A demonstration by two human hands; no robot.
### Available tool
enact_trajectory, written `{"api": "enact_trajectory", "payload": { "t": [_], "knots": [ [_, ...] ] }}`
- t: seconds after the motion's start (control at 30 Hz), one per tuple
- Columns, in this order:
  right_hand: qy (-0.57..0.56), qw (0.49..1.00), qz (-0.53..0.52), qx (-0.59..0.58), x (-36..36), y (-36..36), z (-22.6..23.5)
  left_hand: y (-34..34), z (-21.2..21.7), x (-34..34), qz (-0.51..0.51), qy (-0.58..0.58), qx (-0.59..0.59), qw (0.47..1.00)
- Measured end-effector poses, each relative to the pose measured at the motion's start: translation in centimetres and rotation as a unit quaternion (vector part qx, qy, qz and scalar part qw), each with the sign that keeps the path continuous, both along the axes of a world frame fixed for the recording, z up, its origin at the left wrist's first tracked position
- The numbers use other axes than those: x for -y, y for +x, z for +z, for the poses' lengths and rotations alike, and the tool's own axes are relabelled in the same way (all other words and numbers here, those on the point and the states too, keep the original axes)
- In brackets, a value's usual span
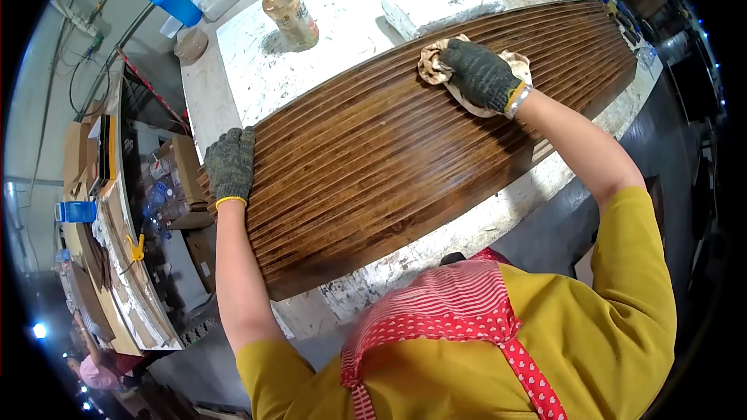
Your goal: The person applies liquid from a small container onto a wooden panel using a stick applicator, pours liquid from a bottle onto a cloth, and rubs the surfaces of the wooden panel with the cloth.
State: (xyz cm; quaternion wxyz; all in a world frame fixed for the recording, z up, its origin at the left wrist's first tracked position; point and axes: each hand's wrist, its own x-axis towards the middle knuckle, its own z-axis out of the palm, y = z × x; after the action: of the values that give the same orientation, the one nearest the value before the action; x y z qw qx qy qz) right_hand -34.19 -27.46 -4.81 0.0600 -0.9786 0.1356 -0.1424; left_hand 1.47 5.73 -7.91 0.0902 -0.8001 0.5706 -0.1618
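Shirt [560, 315] cropped btm; R hand [478, 74] on rag [433, 64], fingers' grip unclear; L hand [231, 163] flat on panel [366, 163], fingers together.

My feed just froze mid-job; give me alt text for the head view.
A gloved right hand holds a crumpled, stained cloth against a long, ridged, dark-brown wooden panel, while the gloved left hand rests on the panel's left end. The panel lies on a white, marked table; beyond it stands an orange-capped bottle.
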Motion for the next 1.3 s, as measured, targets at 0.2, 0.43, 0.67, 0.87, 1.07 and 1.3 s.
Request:
{"api": "enact_trajectory", "payload": {
  "t": [0.2,0.43,0.67,0.87,1.07,1.3],
  "knots": [
    [0.1,0.986,0.12,-0.062,-8.5,8.4,2.4,0.2,-0.4,-0.1,0.004,0.02,0.009,1.0],
    [0.417,0.895,-0.047,-0.153,-6.4,9.3,2.6,0.2,-0.1,-0.1,-0.001,0.02,-0.006,1.0],
    [0.028,0.998,0.048,0.037,0.7,3.1,-1.2,0.2,-0.5,-0.2,0.013,0.009,-0.002,1.0],
    [0.056,0.98,0.191,-0.006,-10.7,12.5,1.5,0.0,0.0,0.1,0.02,0.015,-0.005,1.0],
    [0.118,0.989,0.059,-0.063,-3.0,6.2,1.1,0.2,-0.3,0.0,0.018,0.028,-0.012,0.999],
    [0.062,0.994,0.087,0.021,-8.5,10.2,-0.1,-0.1,-0.2,0.5,0.0,-0.025,-0.017,1.0]
  ]
}}
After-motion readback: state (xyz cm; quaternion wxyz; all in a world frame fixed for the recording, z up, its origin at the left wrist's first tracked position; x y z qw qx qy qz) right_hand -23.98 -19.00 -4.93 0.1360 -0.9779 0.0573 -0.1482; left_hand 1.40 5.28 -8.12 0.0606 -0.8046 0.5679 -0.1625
